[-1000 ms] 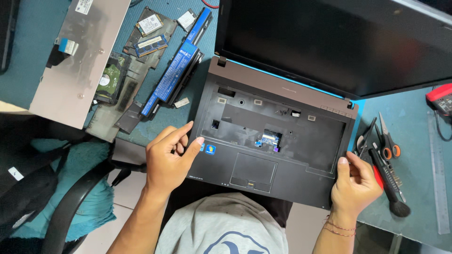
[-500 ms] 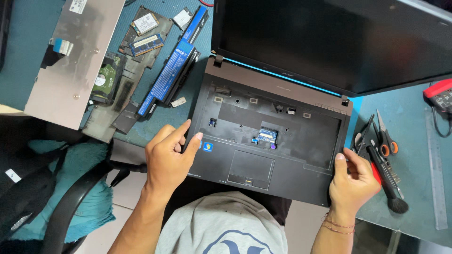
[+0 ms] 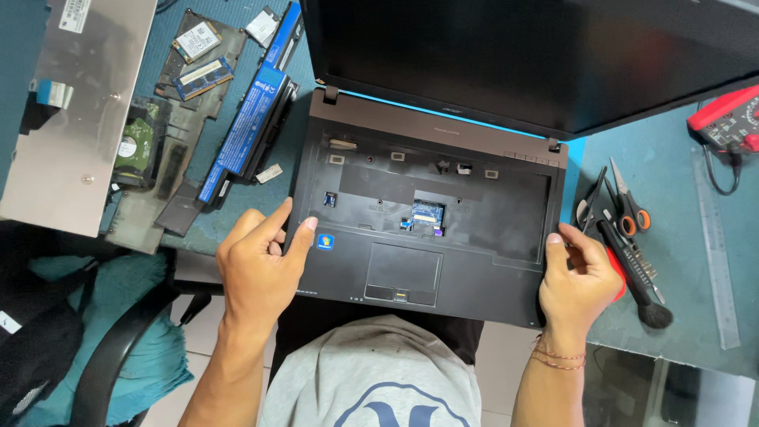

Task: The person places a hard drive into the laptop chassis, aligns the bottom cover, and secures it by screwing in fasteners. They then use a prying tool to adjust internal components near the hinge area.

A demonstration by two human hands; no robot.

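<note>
So both hands grip the stripped laptop base [image 3: 431,229] (keyboard [image 3: 79,103] already off, far left): left hand [image 3: 257,265] and right hand [image 3: 577,281] clamp its near corners; palmrest probably needs prying next.

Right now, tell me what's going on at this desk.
A person sits at a teal table holding an open black laptop by its front corners. The left hand grips the left edge, thumb on the palm rest; the right hand grips the right edge. The keyboard is out of the laptop, baring the tray beneath. A removed keyboard, a blue battery and small circuit boards lie to the left; scissors and a brush lie to the right.
</note>
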